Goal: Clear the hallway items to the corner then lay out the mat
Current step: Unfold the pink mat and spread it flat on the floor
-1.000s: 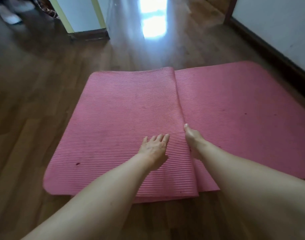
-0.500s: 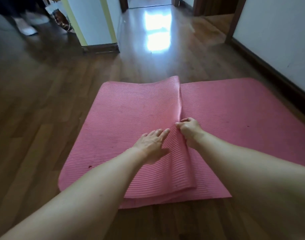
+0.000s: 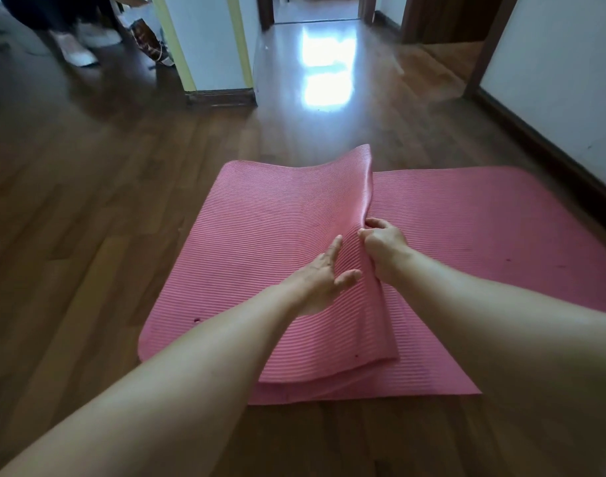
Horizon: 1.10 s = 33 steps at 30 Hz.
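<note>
The pink ribbed mat [image 3: 484, 218] lies on the wooden floor [image 3: 88, 218] in the middle of the hallway, its right part spread flat in a single layer. Its left part is folded over in stacked layers. The top flap [image 3: 277, 218] has its free edge lifted along the mat's middle, highest at the far end.

The right hand [image 3: 386, 247] grips that raised edge, fingers curled round it. Just to its left, the left hand [image 3: 320, 273] rests on top of the flap with fingers straight and thumb spread out.

A white wall [image 3: 552, 80] with a dark baseboard runs along the right. At the far left stands a white wall corner [image 3: 208, 39] with yellow-green edges. Beside it is a patterned bag [image 3: 150, 39]; what is in it cannot be told. Pale shoes [image 3: 76, 49] stand further left.
</note>
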### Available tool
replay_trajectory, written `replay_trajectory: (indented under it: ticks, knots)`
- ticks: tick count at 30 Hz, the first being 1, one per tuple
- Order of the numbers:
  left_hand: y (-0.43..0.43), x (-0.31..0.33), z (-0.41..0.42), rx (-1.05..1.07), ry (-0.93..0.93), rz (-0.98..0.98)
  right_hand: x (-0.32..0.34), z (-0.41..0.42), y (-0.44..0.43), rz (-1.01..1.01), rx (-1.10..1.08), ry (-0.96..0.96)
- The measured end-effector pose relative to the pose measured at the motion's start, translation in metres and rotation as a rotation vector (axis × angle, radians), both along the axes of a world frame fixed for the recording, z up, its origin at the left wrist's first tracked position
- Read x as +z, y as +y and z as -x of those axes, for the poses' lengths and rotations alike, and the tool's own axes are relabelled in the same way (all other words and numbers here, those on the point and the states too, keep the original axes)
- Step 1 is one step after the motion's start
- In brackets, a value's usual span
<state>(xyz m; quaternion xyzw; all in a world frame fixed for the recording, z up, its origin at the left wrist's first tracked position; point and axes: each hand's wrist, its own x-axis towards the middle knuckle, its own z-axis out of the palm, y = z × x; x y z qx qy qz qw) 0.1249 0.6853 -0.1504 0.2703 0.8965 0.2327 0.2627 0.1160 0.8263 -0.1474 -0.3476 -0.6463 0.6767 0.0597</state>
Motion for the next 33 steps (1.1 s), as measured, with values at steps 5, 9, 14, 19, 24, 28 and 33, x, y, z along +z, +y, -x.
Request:
replay_trajectory:
  ticks: [5, 9, 14, 19, 24, 28, 33]
  knots:
    - [0.023, -0.004, -0.008, 0.182, -0.089, -0.06, 0.004, 0.0, 0.002, 0.078, 0.014, 0.016]
    - [0.026, 0.003, -0.004, 0.284, -0.077, -0.135, 0.011, -0.001, 0.0, 0.216, 0.099, 0.011]
    - [0.025, 0.023, -0.003, 0.404, -0.025, -0.259, 0.029, 0.008, -0.016, 0.253, 0.303, -0.047]
    - [-0.029, 0.046, 0.011, 0.561, 0.068, -0.244, 0.047, 0.025, -0.06, 0.15, 0.472, -0.118]
    - [-0.096, 0.08, 0.022, 0.732, 0.182, -0.219, 0.069, 0.035, -0.138, 0.059, 0.513, -0.003]
    - [-0.152, 0.1, 0.03, 0.825, 0.275, -0.079, 0.087, 0.042, -0.195, -0.058, 0.572, 0.103]
    - [-0.226, 0.11, 0.039, 0.879, 0.358, 0.184, 0.1, 0.043, -0.247, -0.124, 0.64, 0.059]
